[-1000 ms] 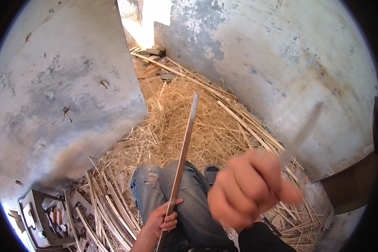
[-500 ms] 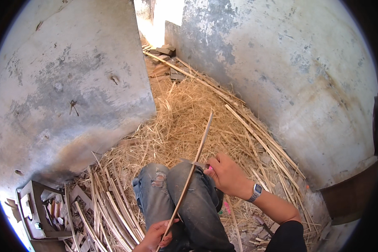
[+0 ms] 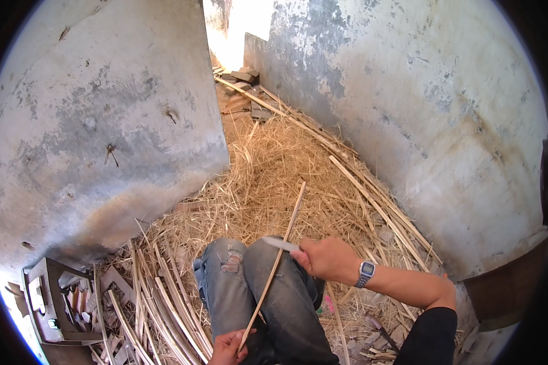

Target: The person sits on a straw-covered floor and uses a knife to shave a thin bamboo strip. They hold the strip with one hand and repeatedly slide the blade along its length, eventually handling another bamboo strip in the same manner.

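Note:
A long, pale bamboo strip slants across my knees, its far end rising over the shavings. Near its lower end, my left hand pinches it between thumb and fingers. My right hand is closed round a knife, whose handle is mostly hidden in the fist. The knife's grey blade points left and crosses the strip above my right knee. Worn jeans with a torn knee lie under the strip.
Shavings cover the floor ahead. Long strips lie along the right wall, and more strips lie at my left. A dark frame-like object stands lower left. Bricks are piled by the bright opening.
The strip has drawn back toward me, its far end now lower. My right hand has turned over and come slightly nearer, showing more of the blade.

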Available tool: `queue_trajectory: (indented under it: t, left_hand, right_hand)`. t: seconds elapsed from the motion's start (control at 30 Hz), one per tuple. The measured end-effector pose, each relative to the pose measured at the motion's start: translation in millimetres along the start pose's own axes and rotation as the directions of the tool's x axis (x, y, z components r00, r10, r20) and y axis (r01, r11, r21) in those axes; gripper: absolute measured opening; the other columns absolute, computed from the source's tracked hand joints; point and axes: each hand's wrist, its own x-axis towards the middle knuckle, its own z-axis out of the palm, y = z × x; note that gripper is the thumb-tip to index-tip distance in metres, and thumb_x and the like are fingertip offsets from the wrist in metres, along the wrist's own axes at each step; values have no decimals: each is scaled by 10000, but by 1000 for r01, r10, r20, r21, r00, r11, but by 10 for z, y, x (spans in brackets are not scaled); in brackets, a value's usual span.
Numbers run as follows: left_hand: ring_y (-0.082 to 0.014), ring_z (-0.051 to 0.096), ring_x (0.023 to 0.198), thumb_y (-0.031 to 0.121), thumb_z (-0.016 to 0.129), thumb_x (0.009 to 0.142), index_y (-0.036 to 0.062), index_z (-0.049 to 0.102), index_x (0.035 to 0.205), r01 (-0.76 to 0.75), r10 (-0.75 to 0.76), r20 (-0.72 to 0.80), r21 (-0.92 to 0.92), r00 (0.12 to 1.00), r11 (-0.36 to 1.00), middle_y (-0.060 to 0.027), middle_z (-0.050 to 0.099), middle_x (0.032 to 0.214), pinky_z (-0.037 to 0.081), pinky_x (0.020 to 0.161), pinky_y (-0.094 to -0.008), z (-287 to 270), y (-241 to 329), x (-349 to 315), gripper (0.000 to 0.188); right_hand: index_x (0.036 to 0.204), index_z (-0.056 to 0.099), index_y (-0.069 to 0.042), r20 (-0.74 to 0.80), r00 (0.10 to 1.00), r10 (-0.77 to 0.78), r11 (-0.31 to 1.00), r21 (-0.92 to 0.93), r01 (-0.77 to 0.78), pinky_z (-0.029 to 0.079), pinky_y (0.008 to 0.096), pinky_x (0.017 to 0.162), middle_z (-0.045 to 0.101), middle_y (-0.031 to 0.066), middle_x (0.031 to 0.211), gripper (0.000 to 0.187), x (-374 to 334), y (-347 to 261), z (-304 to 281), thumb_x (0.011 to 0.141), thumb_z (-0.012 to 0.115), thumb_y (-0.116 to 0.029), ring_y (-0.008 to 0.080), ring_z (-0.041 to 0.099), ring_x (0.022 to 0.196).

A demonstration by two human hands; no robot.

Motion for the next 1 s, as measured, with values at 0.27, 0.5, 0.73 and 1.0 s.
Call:
queue_trajectory:
  t: [0.27,0.5,0.73,1.0]
  left_hand:
    - [-57,348,415,425,451,1094,74,610,1378,22,-22,-24,34,999,999,53,420,568,265,372,-214,68,10,-47,478]
    - [-60,350,422,422,464,1091,74,606,1380,35,-35,-45,-7,998,999,52,425,578,271,379,-218,61,-28,-9,474]
    - [-65,359,421,445,472,1082,85,597,1394,106,-103,57,-41,993,994,48,429,576,276,370,-219,75,188,-69,493]
    - [-66,362,400,461,493,1073,124,659,1329,72,-65,-94,75,993,995,38,475,574,286,375,-228,64,35,-44,454]
  right_hand:
    - [819,583,-97,-83,995,-49,997,-65,44,469,482,440,544,131,519,417,129,61,-2,1037,496,-443,344,580,454]
    - [826,599,-84,-169,986,0,998,-58,-10,497,474,498,629,123,624,507,366,248,-144,1037,449,-520,331,643,549]
    - [776,571,-33,-298,925,236,971,56,-230,444,476,565,564,170,607,570,616,1080,-659,1077,403,-486,360,543,559]
    - [793,560,-1,-262,962,69,920,391,40,393,418,547,518,169,615,459,399,555,-700,1061,533,-372,305,454,521]
